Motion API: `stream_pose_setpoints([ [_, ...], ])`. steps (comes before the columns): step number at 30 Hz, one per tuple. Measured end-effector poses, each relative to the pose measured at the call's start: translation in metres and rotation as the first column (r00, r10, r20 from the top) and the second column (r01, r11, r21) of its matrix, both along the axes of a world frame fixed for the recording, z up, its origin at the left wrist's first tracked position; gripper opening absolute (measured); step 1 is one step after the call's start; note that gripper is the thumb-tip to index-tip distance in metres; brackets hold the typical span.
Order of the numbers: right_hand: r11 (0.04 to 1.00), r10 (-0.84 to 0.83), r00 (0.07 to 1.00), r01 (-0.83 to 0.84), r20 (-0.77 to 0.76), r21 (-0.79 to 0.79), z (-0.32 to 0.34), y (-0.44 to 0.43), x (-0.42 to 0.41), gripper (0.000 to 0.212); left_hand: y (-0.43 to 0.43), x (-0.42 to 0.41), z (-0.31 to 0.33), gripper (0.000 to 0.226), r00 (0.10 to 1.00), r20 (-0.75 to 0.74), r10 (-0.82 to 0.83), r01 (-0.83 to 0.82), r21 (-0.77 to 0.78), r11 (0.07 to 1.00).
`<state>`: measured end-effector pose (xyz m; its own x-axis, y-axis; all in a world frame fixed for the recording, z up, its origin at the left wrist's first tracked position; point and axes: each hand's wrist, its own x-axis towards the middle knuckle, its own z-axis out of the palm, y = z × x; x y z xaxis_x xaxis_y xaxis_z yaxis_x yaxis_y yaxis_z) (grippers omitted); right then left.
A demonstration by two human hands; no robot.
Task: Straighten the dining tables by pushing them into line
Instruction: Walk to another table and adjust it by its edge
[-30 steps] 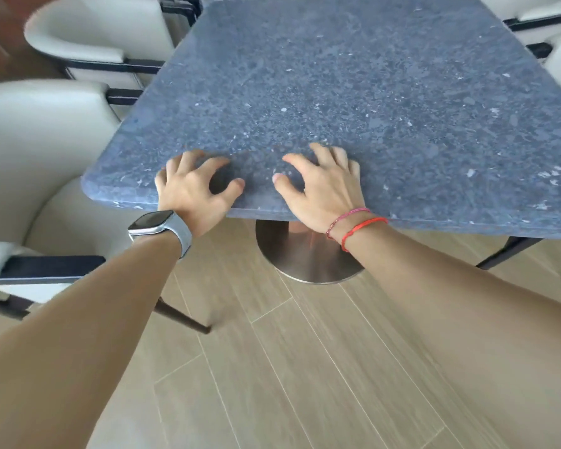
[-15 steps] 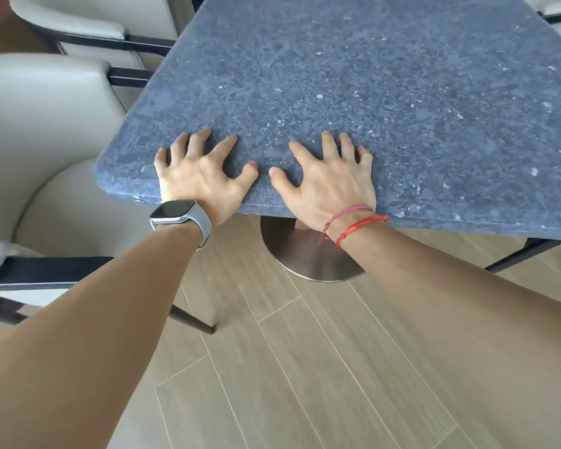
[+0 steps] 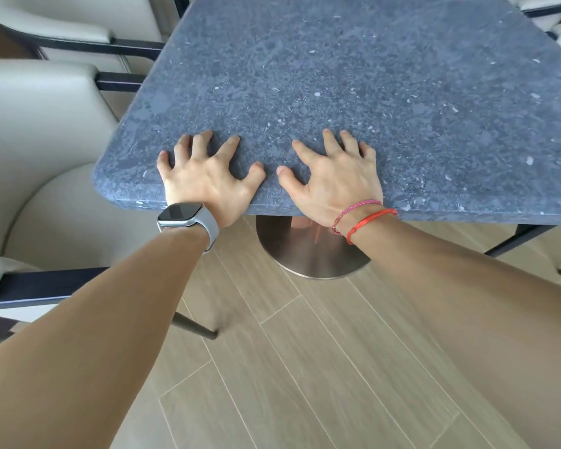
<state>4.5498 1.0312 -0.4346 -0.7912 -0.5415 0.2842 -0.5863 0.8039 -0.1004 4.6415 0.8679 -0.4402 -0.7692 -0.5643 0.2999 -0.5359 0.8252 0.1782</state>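
While I look down along my arms, table (image 3: 370,76): grey speckled stone top, its near edge under my wrists, on a round metal base (image 3: 314,254).
Left hand (image 3: 204,176): pressed on the top by the rounded corner, fingers spread, grasping nothing.
Right hand (image 3: 334,176): just beside it, likewise spread and pressing, grasping nothing.
Chairs (image 3: 46,124): cream, close along the table's left side.

Matt speckled grey stone table top (image 3: 353,76), brushed metal base (image 3: 314,254), wood-look plank floor (image 3: 305,367).
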Motion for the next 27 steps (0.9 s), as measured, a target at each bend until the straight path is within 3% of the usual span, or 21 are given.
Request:
stream_pose_setpoints([
  [24,0.998,0.037,0.999,-0.036,0.017,-0.042,-0.001,0.001,-0.001,0.074,0.004,0.001,0.0,0.081,1.0,-0.001,0.026,-0.026,0.039,0.999],
  [27,0.994,0.092,0.99,-0.085,0.108,-0.065,0.004,0.006,-0.005,0.073,0.021,0.002,0.009,0.066,0.999,0.0,0.036,-0.036,0.072,0.997],
])
